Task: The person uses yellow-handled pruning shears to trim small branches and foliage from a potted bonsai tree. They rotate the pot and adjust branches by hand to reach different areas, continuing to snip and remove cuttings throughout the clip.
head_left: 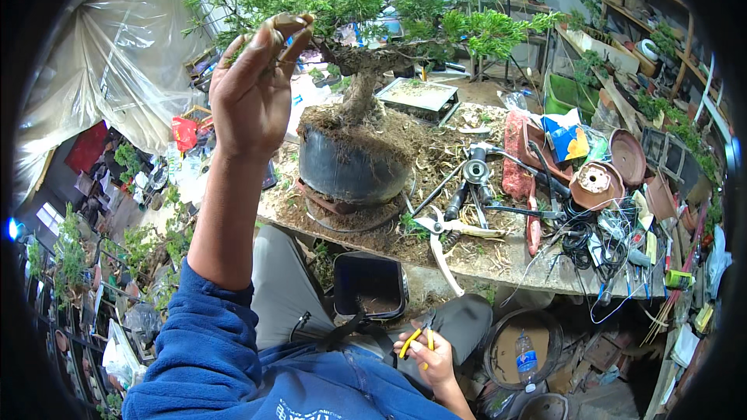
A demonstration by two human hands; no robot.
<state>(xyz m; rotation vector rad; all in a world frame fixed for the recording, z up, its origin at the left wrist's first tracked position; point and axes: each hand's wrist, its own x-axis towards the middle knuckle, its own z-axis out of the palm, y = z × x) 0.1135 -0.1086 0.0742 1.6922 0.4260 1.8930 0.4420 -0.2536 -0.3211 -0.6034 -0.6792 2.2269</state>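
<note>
A bonsai tree (359, 97) with feathery green foliage grows from a round black pot (342, 167) on the cluttered worktable. Raised up to the left side of its foliage is my left hand (257, 82), fingers curled in toward the thumb among the leaf tips; whatever they pinch is too small to make out. Low over my lap, my right hand (429, 358) is closed around small yellow-handled pliers (412, 344), whose dark tips point up and away. White-handled pruning shears (445, 245) lie at the table's near edge, right of the pot.
Right of the pot lie a black-handled tool (475, 175), a red-handled tool (533, 229), tangled cables (587, 241) and brown clay pots (597, 184). Soil and clippings litter the table (482, 264). Below are a black bin (372, 284) and a basin with a plastic bottle (527, 358).
</note>
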